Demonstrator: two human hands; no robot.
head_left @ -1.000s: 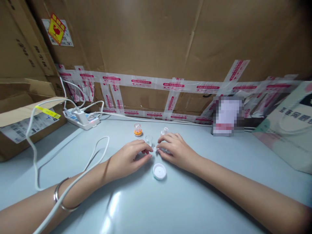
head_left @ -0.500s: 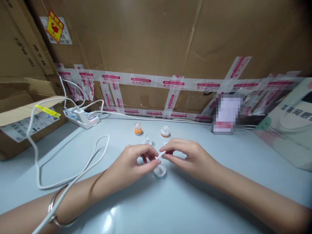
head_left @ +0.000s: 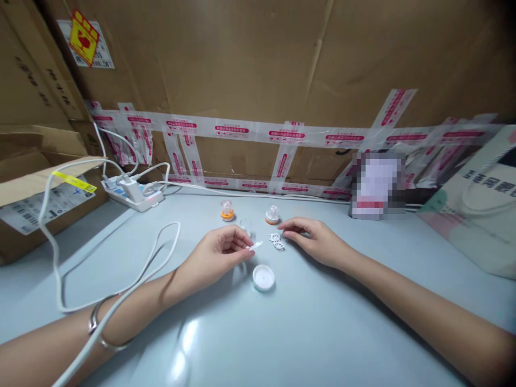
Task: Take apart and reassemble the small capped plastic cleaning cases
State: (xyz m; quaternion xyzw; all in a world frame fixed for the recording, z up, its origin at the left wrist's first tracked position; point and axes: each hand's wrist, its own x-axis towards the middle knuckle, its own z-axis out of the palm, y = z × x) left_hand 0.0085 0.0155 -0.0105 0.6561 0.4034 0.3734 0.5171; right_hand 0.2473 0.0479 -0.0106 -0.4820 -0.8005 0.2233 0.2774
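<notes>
My left hand pinches a small white plastic piece between thumb and fingertips, above the table. On the table in front of me sits a round, shallow white cup with its open side up. My right hand is apart from the left, thumb and index finger slightly parted, with nothing visible between them. Just left of its fingertips lie flat white openwork plastic pieces. A clear round cover stands behind my left hand, partly hidden by it.
Farther back are a clear-topped orange container and a white-and-orange one. A power strip with plugs stands left, and its white cable loops across my left forearm. A pixelated phone leans against a large cardboard box.
My right hand has let go of the white piece and moved back and right, away from my left. The left keeps the piece and has shifted slightly left. The cup and openwork pieces are uncovered.
</notes>
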